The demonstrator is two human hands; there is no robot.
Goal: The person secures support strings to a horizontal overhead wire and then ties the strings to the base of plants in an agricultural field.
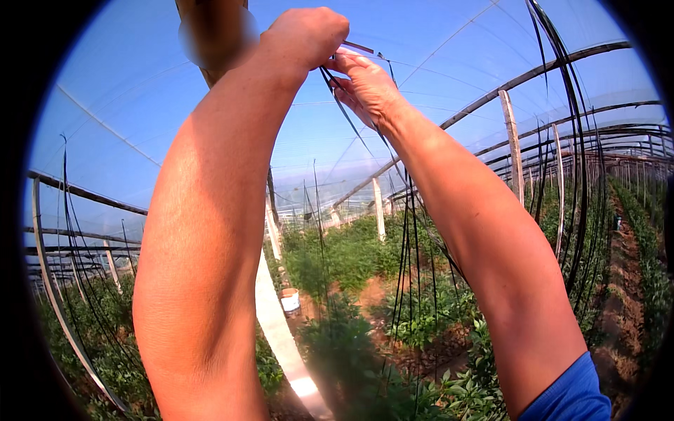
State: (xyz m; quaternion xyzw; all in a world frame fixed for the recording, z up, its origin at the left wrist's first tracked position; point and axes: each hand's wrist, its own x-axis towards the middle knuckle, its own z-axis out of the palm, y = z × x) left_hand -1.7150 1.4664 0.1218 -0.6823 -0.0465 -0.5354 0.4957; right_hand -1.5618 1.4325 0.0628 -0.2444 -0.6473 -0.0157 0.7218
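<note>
Both my hands are raised overhead at the top of the view. My left hand (pixel 310 34) is a fist, closed around black plastic twine (pixel 345 108) that trails down from it. A short, stiff dark strip (pixel 359 47) sticks out of this fist to the right. My right hand (pixel 363 79) is just below and right of the fist, fingers bent and partly spread, fingertips beside the twine. Whether they pinch it is hidden. A thin overhead wire (pixel 405 63) runs from behind the fingers to the right.
A wooden post (pixel 213 76) rises close by at upper left. Black twine bundles (pixel 576 131) hang at right and in the middle (pixel 408 252). A pale post (pixel 287 337) leans below my arms. Green crop rows (pixel 347 258) and a white bucket (pixel 290 301) stand beneath the plastic-covered frame.
</note>
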